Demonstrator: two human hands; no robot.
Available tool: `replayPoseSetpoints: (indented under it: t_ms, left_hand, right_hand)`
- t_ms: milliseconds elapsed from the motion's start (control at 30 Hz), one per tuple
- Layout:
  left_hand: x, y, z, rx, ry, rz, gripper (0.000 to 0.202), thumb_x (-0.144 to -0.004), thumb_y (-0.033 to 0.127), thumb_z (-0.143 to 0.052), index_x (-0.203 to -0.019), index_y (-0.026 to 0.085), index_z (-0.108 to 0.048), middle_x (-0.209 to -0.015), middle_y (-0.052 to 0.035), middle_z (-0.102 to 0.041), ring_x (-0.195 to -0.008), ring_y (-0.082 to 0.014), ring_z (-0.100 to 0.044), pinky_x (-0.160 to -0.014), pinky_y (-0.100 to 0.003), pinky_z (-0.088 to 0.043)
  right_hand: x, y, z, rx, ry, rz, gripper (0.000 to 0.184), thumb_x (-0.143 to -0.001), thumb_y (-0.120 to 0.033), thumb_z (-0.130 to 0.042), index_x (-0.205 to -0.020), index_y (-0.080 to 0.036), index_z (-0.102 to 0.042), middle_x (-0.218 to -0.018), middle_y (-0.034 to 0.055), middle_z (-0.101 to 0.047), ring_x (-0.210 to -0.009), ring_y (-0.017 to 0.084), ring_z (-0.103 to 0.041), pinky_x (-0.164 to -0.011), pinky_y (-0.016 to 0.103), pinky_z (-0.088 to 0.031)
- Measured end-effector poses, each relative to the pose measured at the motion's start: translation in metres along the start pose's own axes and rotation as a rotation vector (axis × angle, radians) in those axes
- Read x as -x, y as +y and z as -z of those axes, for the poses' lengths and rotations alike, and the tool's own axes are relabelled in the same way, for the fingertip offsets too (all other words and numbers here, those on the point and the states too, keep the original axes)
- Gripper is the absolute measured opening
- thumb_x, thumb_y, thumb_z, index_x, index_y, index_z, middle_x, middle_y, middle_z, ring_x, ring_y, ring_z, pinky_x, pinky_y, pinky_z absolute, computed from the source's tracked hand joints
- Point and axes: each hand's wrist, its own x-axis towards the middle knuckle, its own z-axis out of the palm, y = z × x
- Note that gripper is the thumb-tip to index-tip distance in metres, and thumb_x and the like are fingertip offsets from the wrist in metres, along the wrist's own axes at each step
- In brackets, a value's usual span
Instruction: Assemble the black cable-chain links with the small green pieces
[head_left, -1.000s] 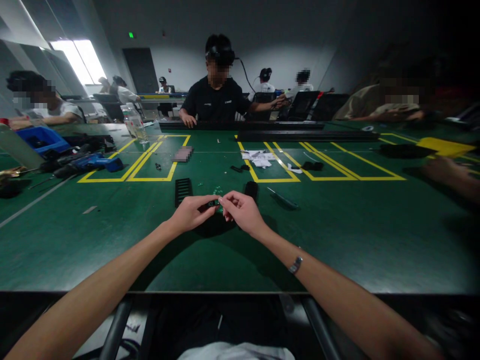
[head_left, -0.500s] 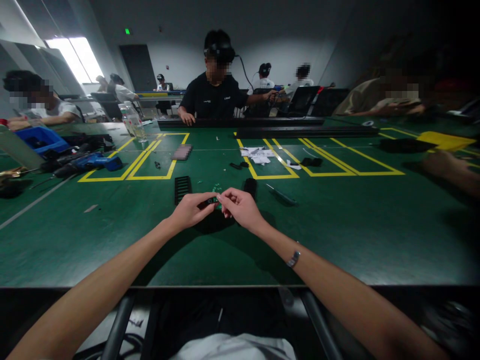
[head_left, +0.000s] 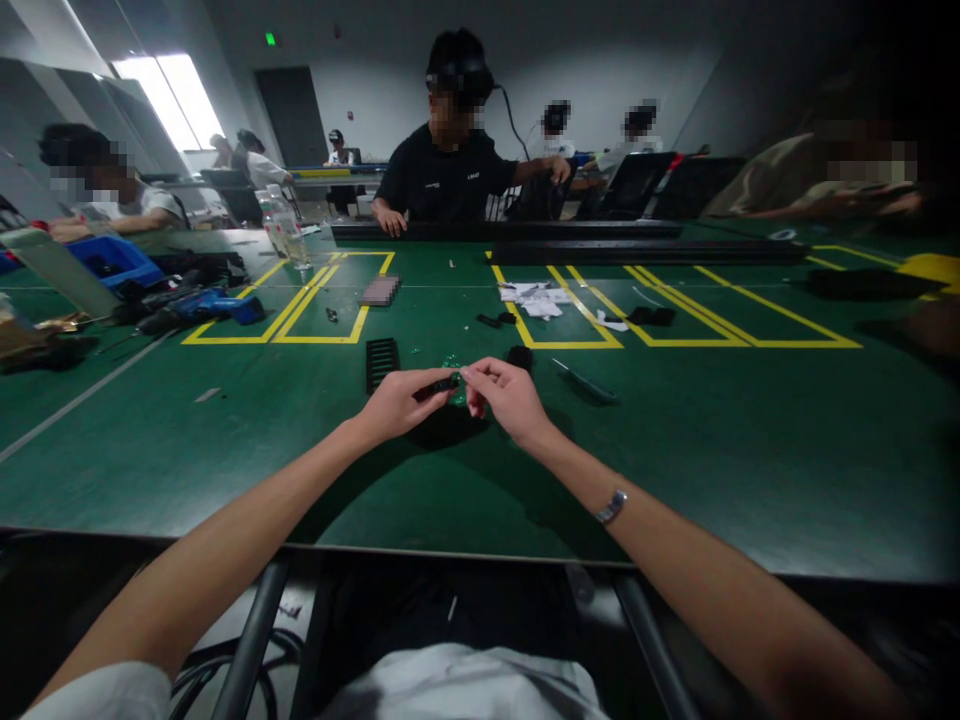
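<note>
Between the thumb and fingers of my left hand (head_left: 396, 402) is a small black part (head_left: 437, 389), held just above the table. My right hand (head_left: 504, 393) is pinched at the right end of that part; whatever its fingertips hold is too small to make out. Several small green pieces (head_left: 451, 362) lie on the table right behind my fingertips. Beyond my left hand lies a black slotted tray (head_left: 382, 362). A dark block-like object (head_left: 519, 357) sits just behind my right hand.
A screwdriver-like tool (head_left: 583, 381) lies to the right. White paper scraps (head_left: 536, 298) and dark bits are farther back. On the left are a blue power drill (head_left: 217, 306) and a blue bin (head_left: 120, 262). Long black bars (head_left: 645, 254) cross the far side, where a co-worker (head_left: 457, 170) stands.
The whole view has shifted, so the table appears farther right and slightly higher. My right fingertips are a little apart from my left ones. The co-worker's arm across the table has lifted.
</note>
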Motion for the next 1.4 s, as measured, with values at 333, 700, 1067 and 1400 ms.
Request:
replayPoseSetpoints:
  t_ms: [333, 700, 1067, 1400]
  left_hand:
    - [0.0002, 0.0008, -0.0002, 0.026, 0.0, -0.017, 0.037, -0.095, 0.027, -0.056, -0.13, 0.015, -0.062, -0.107, -0.0098, -0.072, -0.076, -0.0131, -0.064, -0.07, -0.024, -0.051]
    - [-0.0001, 0.0017, 0.0003, -0.011, 0.009, -0.032, 0.036, -0.094, 0.027, -0.057, -0.128, 0.015, -0.063, -0.106, -0.0095, -0.073, -0.077, -0.0139, -0.066, -0.072, -0.025, -0.051]
    - [0.001, 0.0027, 0.0015, -0.001, -0.008, -0.033, 0.036, -0.094, 0.026, -0.056, -0.128, 0.016, -0.063, -0.113, -0.0111, -0.072, -0.095, -0.0194, -0.07, -0.082, -0.029, -0.055]
    - [0.0007, 0.0062, 0.0029, -0.002, -0.026, -0.032, 0.034, -0.094, 0.027, -0.056, -0.124, 0.014, -0.064, -0.103, -0.0098, -0.073, -0.08, -0.0152, -0.068, -0.073, -0.024, -0.052]
  right_hand:
    - [-0.0026, 0.007, 0.0021, -0.083, 0.011, -0.014, 0.029, -0.087, -0.044, -0.071, -0.084, -0.017, -0.063, -0.062, -0.001, -0.061, -0.047, 0.011, -0.056, -0.042, 0.019, -0.04]
    - [-0.001, 0.0055, -0.0005, -0.038, -0.028, -0.024, 0.029, -0.089, -0.045, -0.068, -0.085, -0.017, -0.064, -0.061, -0.0009, -0.06, -0.047, 0.011, -0.055, -0.042, 0.019, -0.04]
    - [-0.0001, 0.004, -0.0017, 0.012, -0.063, -0.046, 0.033, -0.086, -0.048, -0.07, -0.084, -0.016, -0.062, -0.061, -0.0012, -0.06, -0.047, 0.011, -0.055, -0.042, 0.019, -0.041]
    - [0.0002, 0.0033, -0.0033, 0.035, -0.049, -0.059, 0.035, -0.083, -0.049, -0.073, -0.083, -0.017, -0.062, -0.061, -0.001, -0.061, -0.047, 0.011, -0.055, -0.042, 0.019, -0.042]
